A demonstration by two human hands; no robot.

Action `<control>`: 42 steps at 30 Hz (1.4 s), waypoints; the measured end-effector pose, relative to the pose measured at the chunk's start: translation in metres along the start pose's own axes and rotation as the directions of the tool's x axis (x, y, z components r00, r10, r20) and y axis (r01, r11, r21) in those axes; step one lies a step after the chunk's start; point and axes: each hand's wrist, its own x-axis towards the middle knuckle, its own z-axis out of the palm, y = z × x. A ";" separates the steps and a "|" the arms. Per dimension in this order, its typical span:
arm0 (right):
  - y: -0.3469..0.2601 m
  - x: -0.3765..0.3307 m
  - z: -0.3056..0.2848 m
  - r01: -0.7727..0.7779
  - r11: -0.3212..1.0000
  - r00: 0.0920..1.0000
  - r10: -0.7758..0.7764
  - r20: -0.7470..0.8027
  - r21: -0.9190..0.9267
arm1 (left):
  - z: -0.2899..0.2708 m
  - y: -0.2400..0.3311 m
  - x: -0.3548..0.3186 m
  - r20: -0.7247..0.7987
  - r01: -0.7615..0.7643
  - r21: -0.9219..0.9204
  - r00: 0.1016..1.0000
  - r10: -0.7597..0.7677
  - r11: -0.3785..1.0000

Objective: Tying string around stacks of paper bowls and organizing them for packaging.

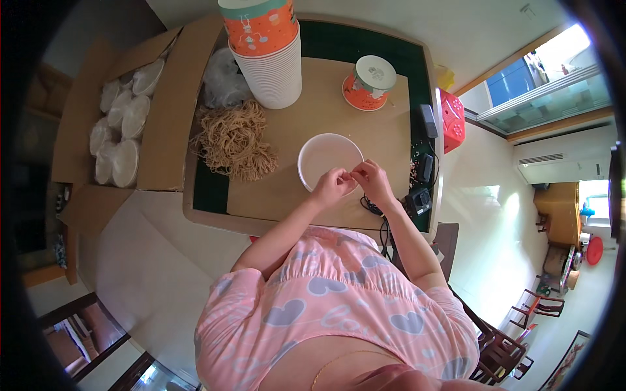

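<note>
Left hand and right hand are pinching, tips close together, anything held too small to tell | white tub is standing toward the table's near edge | wrists pressing its rim could be tipping it

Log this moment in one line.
white bowl: upright on cardboard; left hand, right hand: fingertips close together at near rim; tangled string: left of bowl; pinch: unclear

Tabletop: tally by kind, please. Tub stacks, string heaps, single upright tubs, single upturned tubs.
Tub stack: 1
Tan string heap: 1
Upright tub, white inside: 1
Upturned orange tub: 1
Total: 4
</note>
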 end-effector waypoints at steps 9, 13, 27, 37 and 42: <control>0.000 -0.019 0.039 -0.074 0.940 0.927 0.188 -0.324 0.332 | -0.009 -0.012 0.008 0.394 0.594 -0.776 0.720 -0.572 0.213; -0.012 -0.024 0.040 -0.011 0.967 0.930 0.104 -0.354 0.255 | -0.010 -0.016 0.009 0.410 0.592 -0.788 0.708 -0.575 0.168; -0.013 -0.023 0.027 -0.056 0.974 0.965 0.109 -0.238 0.219 | -0.018 -0.005 0.003 0.249 0.553 -0.651 0.803 -0.542 0.520; -0.005 -0.018 0.031 -0.064 0.960 0.968 0.127 -0.218 0.272 | -0.018 0.009 0.000 0.075 0.475 -0.459 0.863 -0.500 0.751; -0.008 -0.018 0.029 -0.072 0.964 0.975 0.123 -0.186 0.257 | -0.012 0.004 -0.002 -0.136 0.187 -0.155 0.969 -0.208 0.970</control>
